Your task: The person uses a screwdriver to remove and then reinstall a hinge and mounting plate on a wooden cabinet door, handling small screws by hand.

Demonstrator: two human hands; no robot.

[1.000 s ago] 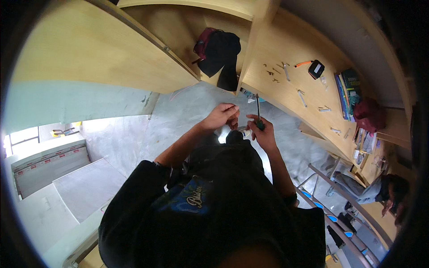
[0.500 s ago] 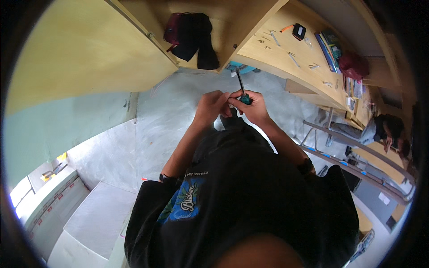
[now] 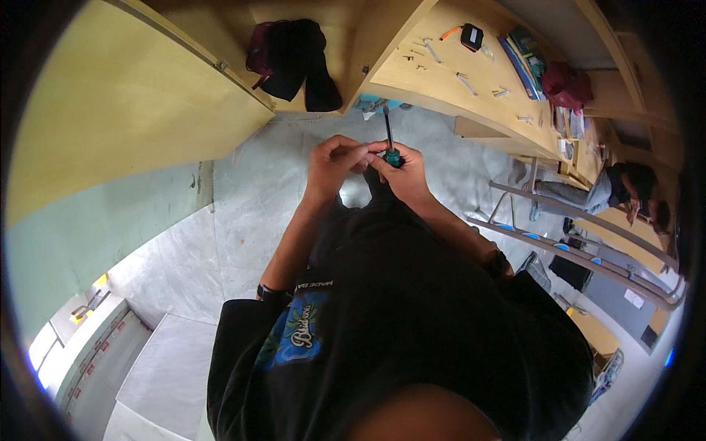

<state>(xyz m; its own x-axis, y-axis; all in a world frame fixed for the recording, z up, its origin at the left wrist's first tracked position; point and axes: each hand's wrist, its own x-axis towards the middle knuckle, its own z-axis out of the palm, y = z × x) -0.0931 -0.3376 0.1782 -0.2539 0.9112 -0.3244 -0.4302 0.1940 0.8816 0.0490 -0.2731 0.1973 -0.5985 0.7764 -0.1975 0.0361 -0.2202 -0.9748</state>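
My right hand [image 3: 404, 173] is closed round the green handle of a screwdriver [image 3: 390, 131], whose dark shaft points away from me. Beside it, my left hand [image 3: 334, 166] has its thumb and fingers pinched together, meeting the fingertips of my right hand. Whatever may be between those fingertips is too small to make out. Both hands are held in front of my body, above the grey floor. Just past the screwdriver's tip lies something light blue [image 3: 376, 104] by the base of the cabinet.
An open cabinet door [image 3: 147, 81] stands on the left; dark cloth [image 3: 296, 59] lies inside the cabinet. On the wooden desk [image 3: 401, 77] at right are screws, a black tape measure [image 3: 471, 37] and books [image 3: 523, 62]. A metal ladder [image 3: 573, 250] and another person [image 3: 632, 187] are farther right.
The view has shifted, so the cabinet and desk appear farther left. My left hand's fingers have lifted and spread a little from the pinch; the screwdriver stays in my right hand.
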